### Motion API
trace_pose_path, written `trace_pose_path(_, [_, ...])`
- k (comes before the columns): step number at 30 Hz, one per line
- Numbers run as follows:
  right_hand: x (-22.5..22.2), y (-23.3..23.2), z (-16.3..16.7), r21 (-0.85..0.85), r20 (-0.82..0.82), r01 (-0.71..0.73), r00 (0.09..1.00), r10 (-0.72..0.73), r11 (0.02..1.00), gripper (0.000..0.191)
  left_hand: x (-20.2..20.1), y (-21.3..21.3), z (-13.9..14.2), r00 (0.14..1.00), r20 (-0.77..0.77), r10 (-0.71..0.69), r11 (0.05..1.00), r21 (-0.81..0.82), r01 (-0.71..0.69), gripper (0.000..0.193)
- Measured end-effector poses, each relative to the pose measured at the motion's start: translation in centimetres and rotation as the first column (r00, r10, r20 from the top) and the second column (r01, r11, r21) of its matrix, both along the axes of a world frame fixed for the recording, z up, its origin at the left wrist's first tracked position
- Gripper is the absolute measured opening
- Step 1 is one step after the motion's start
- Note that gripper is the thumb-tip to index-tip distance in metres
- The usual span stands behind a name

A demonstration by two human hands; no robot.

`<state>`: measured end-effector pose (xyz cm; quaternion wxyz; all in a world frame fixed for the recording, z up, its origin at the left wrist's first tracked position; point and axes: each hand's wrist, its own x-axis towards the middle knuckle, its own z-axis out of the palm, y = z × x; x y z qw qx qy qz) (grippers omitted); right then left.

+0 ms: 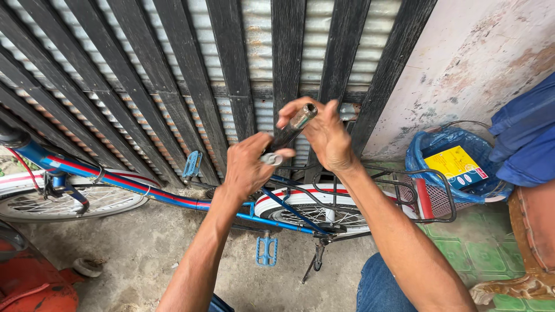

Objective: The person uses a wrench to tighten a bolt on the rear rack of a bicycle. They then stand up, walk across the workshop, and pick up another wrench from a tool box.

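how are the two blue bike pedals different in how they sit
The upper pedal sits high against the dark slatted gate, turned on edge so it looks narrow. The lower pedal hangs low above the concrete floor, facing the camera so its broad, slotted face shows. The upper one lies left of the left hand; the lower one sits below it. Both are blue, on the same bicycle.

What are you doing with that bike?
A person holds a metal tube, probably the bike's seat post, up in both hands. The right hand grips its upper end and the left hand holds the lower end. Below them a blue bicycle stands on the concrete against a dark slatted gate, with no saddle in view. Its rear rack is empty.
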<state>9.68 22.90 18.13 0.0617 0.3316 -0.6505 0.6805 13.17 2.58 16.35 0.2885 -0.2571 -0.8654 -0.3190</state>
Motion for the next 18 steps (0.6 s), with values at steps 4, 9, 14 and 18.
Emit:
trace_pose_path(4, [-3.2, 0.3, -7.0, 0.332, -0.081, 0.259, 0.966, -0.246, 0.907, 0.037, -0.8, 0.7, -4.1, 0.998, -0.059, 0.007, 0.855, 0.517, 0.024, 0.039])
trace_pose_path(9, [-4.6, -0.1, -11.0, 0.796, -0.069, 0.211, 0.963, -0.262, 0.567, 0.041, -2.6, 2.2, -8.7, 0.948, 0.117, 0.297, 0.78, 0.543, -0.312, 0.055])
trace_pose_path(14, [-5.3, 0.0, -10.8, 0.843, 0.136, -0.008, 0.971, -0.198, 0.538, 0.047, -3.1, 2.7, -11.1, 0.935, 0.108, 0.339, 0.734, 0.591, -0.335, 0.054])
trace_pose_path(18, [-4.9, 0.7, -10.5, 0.792, 0.125, 0.016, 0.974, -0.189, 0.61, 0.041, -2.8, 2.4, -11.2, 0.955, 0.068, 0.29, 0.769, 0.577, -0.275, 0.054])
